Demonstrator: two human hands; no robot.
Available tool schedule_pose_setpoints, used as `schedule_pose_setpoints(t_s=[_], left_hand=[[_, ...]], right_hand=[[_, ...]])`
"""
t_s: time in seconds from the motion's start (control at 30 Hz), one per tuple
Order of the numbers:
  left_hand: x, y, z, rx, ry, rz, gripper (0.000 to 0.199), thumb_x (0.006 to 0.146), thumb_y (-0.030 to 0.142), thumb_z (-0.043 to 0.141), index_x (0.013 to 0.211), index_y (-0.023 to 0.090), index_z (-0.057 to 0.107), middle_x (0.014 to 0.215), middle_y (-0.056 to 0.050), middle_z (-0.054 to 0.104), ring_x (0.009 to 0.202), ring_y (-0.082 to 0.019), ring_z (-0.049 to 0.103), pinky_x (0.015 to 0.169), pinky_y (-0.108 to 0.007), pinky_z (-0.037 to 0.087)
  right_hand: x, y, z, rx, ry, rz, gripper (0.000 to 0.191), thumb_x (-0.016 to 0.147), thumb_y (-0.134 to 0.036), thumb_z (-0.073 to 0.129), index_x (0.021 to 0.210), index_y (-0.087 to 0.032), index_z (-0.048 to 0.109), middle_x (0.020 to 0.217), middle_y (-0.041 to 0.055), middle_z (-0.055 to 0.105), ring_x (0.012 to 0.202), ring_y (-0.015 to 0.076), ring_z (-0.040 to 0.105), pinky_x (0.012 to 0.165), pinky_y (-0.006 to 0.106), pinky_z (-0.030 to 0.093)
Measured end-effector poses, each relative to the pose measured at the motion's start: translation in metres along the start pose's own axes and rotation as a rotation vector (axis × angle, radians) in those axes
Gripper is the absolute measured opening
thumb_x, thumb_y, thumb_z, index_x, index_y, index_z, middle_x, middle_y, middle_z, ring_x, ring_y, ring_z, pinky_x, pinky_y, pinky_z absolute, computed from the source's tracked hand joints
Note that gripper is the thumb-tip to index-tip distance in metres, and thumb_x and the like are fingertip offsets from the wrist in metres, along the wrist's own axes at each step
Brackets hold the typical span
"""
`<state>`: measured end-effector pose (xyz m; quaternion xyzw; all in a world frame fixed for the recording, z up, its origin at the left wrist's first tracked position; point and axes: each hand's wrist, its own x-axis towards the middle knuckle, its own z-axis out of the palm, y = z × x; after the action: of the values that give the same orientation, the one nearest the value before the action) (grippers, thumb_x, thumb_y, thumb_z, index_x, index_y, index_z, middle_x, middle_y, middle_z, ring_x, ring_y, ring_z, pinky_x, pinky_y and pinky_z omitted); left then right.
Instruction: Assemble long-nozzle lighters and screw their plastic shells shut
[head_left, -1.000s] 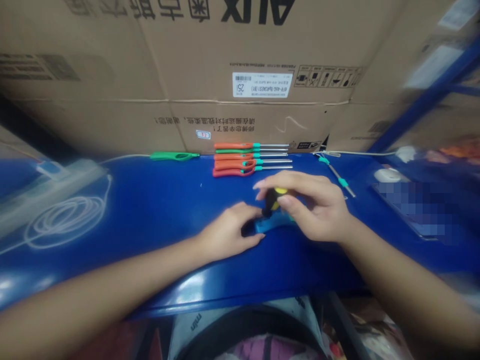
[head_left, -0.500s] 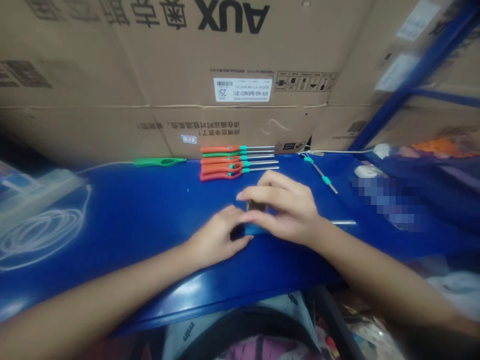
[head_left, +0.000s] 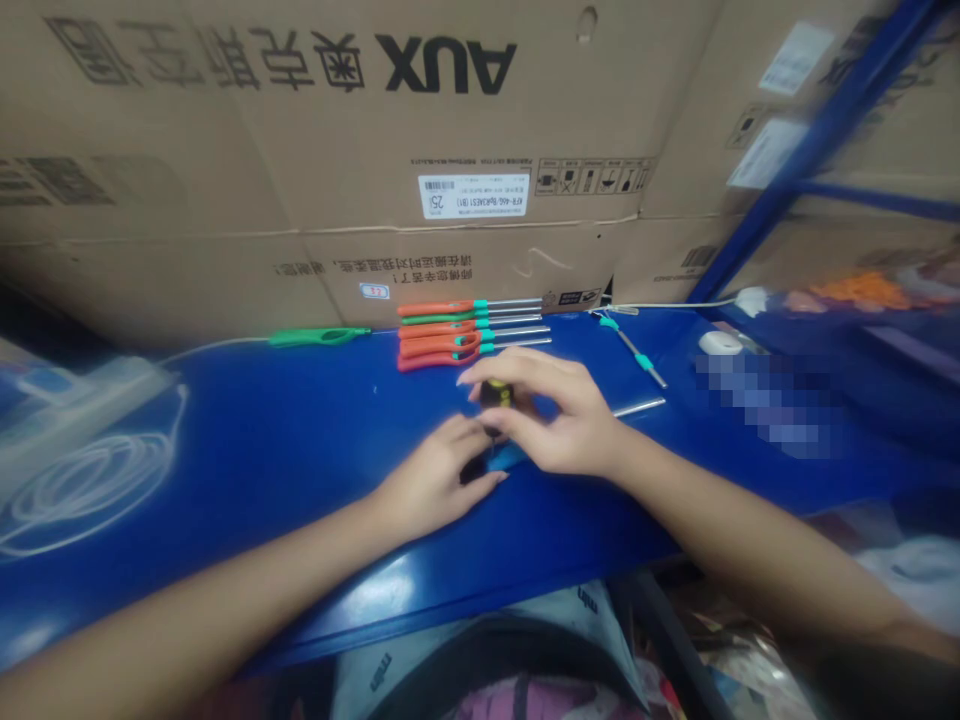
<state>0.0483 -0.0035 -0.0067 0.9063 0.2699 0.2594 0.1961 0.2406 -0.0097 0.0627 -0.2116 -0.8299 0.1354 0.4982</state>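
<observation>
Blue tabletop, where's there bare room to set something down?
The widest bare patch of the tabletop lies between the coiled white cable and the left hand. A smaller one lies between the right forearm and the white object. It's crowded along the box, where the lighters lie, and around the black-and-yellow handle in the right hand.

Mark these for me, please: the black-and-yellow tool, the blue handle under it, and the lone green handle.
Black-and-yellow tool [head_left: 494, 393], head view: on its grip.
Blue handle [head_left: 508, 457], head view: on its exposed side.
Lone green handle [head_left: 311, 338], head view: mid-body.
</observation>
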Motion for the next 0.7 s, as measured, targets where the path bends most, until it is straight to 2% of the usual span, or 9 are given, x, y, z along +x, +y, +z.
schedule_pose_setpoints(t_s=[0.1, 0.17, 0.3, 0.37, 0.43, 0.5, 0.57, 0.63, 0.7], left_hand=[[-0.001, 0.001, 0.001, 0.019, 0.004, -0.003, 0.028, 0.095, 0.03, 0.062, 0.121, 0.02, 0.065, 0.12, -0.01, 0.065, 0.11, -0.027, 0.062, 0.096, -0.044, 0.054], [-0.001, 0.001, 0.002, 0.024, 0.009, -0.005, 0.028, 0.095, 0.031, 0.063, 0.121, 0.021, 0.065, 0.12, -0.01, 0.065, 0.11, -0.027, 0.062, 0.096, -0.045, 0.054], [0.0, 0.001, 0.001, 0.003, -0.006, -0.009, 0.03, 0.094, 0.029, 0.063, 0.123, 0.02, 0.066, 0.12, -0.012, 0.065, 0.113, -0.028, 0.061, 0.099, -0.047, 0.053], [0.001, 0.001, 0.001, -0.01, -0.004, 0.004, 0.03, 0.095, 0.028, 0.062, 0.123, 0.02, 0.065, 0.123, -0.011, 0.064, 0.117, -0.028, 0.059, 0.102, -0.046, 0.052], [0.0, 0.0, 0.001, 0.003, -0.008, 0.006, 0.026, 0.095, 0.029, 0.061, 0.12, 0.021, 0.066, 0.123, -0.01, 0.064, 0.115, -0.027, 0.06, 0.101, -0.045, 0.052], [0.0, 0.0, 0.002, 0.032, -0.028, -0.002, 0.025, 0.096, 0.031, 0.061, 0.118, 0.02, 0.066, 0.118, -0.01, 0.066, 0.108, -0.027, 0.062, 0.096, -0.045, 0.054], [0.0, 0.0, 0.002, 0.055, -0.042, -0.005, 0.024, 0.096, 0.032, 0.06, 0.117, 0.019, 0.066, 0.115, -0.01, 0.067, 0.103, -0.027, 0.063, 0.093, -0.045, 0.054], [0.0, 0.001, 0.001, 0.063, -0.041, -0.003, 0.025, 0.097, 0.032, 0.06, 0.117, 0.018, 0.066, 0.116, -0.011, 0.066, 0.104, -0.027, 0.062, 0.094, -0.046, 0.054], [0.001, 0.001, 0.001, 0.063, -0.038, -0.004, 0.027, 0.097, 0.032, 0.059, 0.118, 0.018, 0.066, 0.117, -0.012, 0.064, 0.107, -0.028, 0.061, 0.096, -0.045, 0.053]], right_hand=[[-0.001, 0.005, 0.002, -0.173, 0.157, -0.082, 0.014, 0.086, -0.028, 0.075, 0.096, -0.018, 0.07, 0.081, 0.0027, 0.068, 0.066, 0.0125, 0.057, 0.064, 0.026, 0.053], [-0.002, 0.005, 0.003, -0.204, 0.178, -0.123, 0.016, 0.088, -0.03, 0.073, 0.097, -0.018, 0.07, 0.082, 0.0034, 0.068, 0.069, 0.0136, 0.06, 0.066, 0.027, 0.055], [-0.001, -0.001, 0.0, -0.012, -0.035, -0.066, 0.032, 0.101, -0.023, 0.047, 0.13, -0.016, 0.059, 0.111, 0.0112, 0.071, 0.102, 0.0177, 0.066, 0.089, 0.034, 0.056], [0.001, -0.003, -0.002, 0.062, -0.118, -0.022, 0.034, 0.102, -0.02, 0.043, 0.132, -0.015, 0.057, 0.111, 0.0111, 0.071, 0.101, 0.0166, 0.067, 0.087, 0.032, 0.056], [0.002, -0.002, -0.004, 0.034, -0.111, -0.031, 0.025, 0.1, -0.023, 0.051, 0.121, -0.016, 0.063, 0.102, 0.0084, 0.072, 0.087, 0.014, 0.066, 0.075, 0.026, 0.055], [0.002, 0.002, -0.004, -0.06, -0.026, -0.072, 0.016, 0.094, -0.028, 0.065, 0.106, -0.017, 0.068, 0.091, 0.0053, 0.071, 0.073, 0.0122, 0.062, 0.068, 0.025, 0.053], [0.002, 0.005, -0.005, -0.142, 0.046, -0.118, 0.021, 0.087, -0.033, 0.075, 0.099, -0.017, 0.069, 0.084, 0.0032, 0.071, 0.068, 0.0116, 0.059, 0.067, 0.025, 0.053], [0.002, 0.005, -0.007, -0.147, 0.038, -0.142, 0.024, 0.089, -0.034, 0.073, 0.106, -0.018, 0.069, 0.092, 0.0053, 0.073, 0.079, 0.0144, 0.064, 0.077, 0.028, 0.055], [0.002, 0.003, -0.01, -0.064, -0.049, -0.096, 0.027, 0.099, -0.03, 0.058, 0.122, -0.018, 0.064, 0.111, 0.0093, 0.072, 0.099, 0.0171, 0.067, 0.088, 0.032, 0.056]])
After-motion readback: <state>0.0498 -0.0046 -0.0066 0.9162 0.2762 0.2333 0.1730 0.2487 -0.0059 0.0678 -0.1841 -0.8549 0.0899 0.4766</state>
